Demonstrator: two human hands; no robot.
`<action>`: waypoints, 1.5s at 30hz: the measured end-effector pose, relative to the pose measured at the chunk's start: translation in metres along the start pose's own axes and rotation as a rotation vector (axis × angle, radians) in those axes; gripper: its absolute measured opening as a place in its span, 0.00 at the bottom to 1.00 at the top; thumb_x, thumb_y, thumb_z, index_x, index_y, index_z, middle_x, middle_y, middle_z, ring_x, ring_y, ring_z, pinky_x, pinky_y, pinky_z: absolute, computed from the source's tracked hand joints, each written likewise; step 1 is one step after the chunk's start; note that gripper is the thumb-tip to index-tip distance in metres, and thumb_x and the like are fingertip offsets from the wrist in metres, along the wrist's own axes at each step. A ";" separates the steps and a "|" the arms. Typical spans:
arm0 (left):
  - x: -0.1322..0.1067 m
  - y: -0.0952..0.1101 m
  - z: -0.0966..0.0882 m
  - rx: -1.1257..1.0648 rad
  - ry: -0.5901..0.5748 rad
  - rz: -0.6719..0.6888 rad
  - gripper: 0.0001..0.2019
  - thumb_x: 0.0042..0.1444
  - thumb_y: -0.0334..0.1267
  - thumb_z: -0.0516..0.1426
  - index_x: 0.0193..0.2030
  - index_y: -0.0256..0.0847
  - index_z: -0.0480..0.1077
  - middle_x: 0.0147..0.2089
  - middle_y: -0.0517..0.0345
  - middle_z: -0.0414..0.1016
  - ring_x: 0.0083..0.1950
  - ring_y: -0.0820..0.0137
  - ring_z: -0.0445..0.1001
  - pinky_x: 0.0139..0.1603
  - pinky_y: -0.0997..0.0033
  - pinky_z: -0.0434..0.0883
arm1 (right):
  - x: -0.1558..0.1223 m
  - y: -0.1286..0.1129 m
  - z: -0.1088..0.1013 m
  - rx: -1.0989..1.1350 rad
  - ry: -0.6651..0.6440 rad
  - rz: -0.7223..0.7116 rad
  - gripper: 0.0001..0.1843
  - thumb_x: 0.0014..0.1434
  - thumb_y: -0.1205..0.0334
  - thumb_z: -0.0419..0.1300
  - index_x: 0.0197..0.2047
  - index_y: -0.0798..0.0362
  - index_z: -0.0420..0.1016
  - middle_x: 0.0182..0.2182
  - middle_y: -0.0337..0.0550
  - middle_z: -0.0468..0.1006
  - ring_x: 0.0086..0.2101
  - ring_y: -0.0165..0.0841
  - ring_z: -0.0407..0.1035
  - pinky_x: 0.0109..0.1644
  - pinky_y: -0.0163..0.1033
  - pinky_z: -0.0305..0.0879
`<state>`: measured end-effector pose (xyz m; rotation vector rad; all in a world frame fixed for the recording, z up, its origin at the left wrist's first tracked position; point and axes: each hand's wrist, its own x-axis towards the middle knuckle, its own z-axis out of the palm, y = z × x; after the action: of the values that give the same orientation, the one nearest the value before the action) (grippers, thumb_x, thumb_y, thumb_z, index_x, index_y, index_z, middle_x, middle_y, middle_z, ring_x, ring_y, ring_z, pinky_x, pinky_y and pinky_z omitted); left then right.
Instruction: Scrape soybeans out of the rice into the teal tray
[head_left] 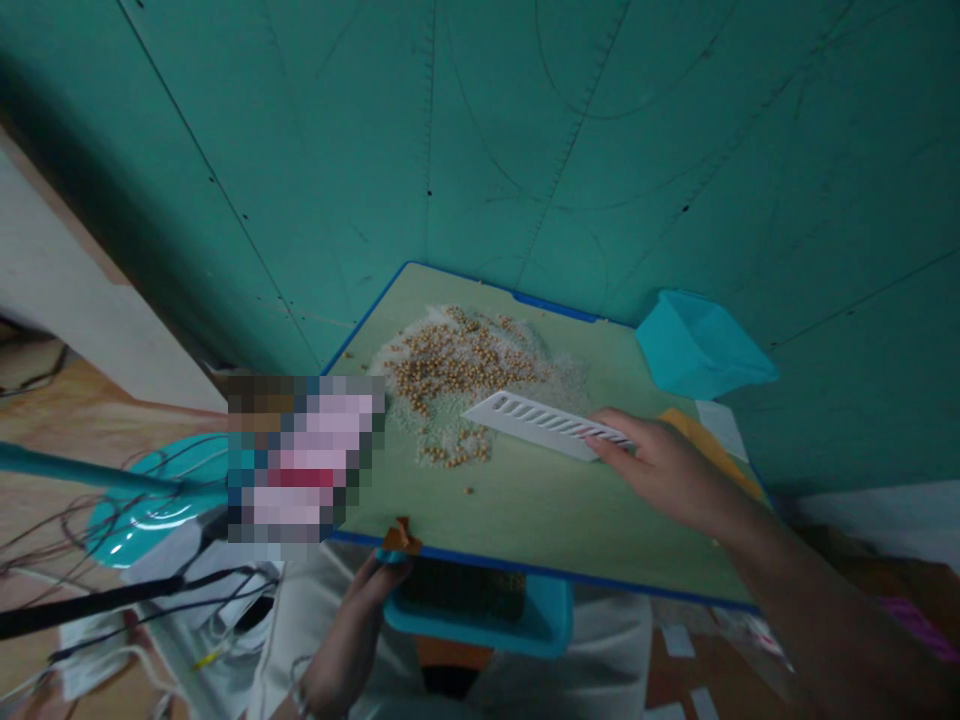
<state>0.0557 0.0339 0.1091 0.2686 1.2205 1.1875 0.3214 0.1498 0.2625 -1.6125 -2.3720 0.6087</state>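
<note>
My right hand (641, 450) is closed around the end of a flat white slotted scraper (536, 425), its angled tip pointing left. That tip reaches the near side of a spread pile of white grains (555, 370) mixed with round tan beans (457, 365). A smaller patch of the same grains and beans lies just below the pile, and a single bean (469, 491) sits apart. Below the table's near edge, my left hand (375, 585) grips the left corner of a blue tray (555, 630). Dark contents show inside the tray, partly hidden under the tabletop.
The pale green table (585, 530) has a blue rim and stands against a teal wall (480, 150). At its back right sits a turquoise container (697, 345), near a yellow-orange item (709, 445). A pixelated pink patch covers the left edge. Cables and a turquoise stool (150, 510) are farther left.
</note>
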 end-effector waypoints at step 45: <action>0.013 -0.014 -0.015 0.026 -0.085 0.049 0.13 0.46 0.42 0.61 0.40 0.47 0.78 0.45 0.62 0.82 0.57 0.53 0.66 0.61 0.54 0.55 | -0.045 -0.027 0.011 0.003 -0.086 -0.229 0.12 0.60 0.72 0.51 0.42 0.49 0.70 0.36 0.37 0.76 0.38 0.28 0.70 0.40 0.33 0.62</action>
<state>0.0493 0.0324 0.0850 0.3667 1.1615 1.1914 0.3116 0.0979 0.2675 -1.3115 -2.5669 0.6461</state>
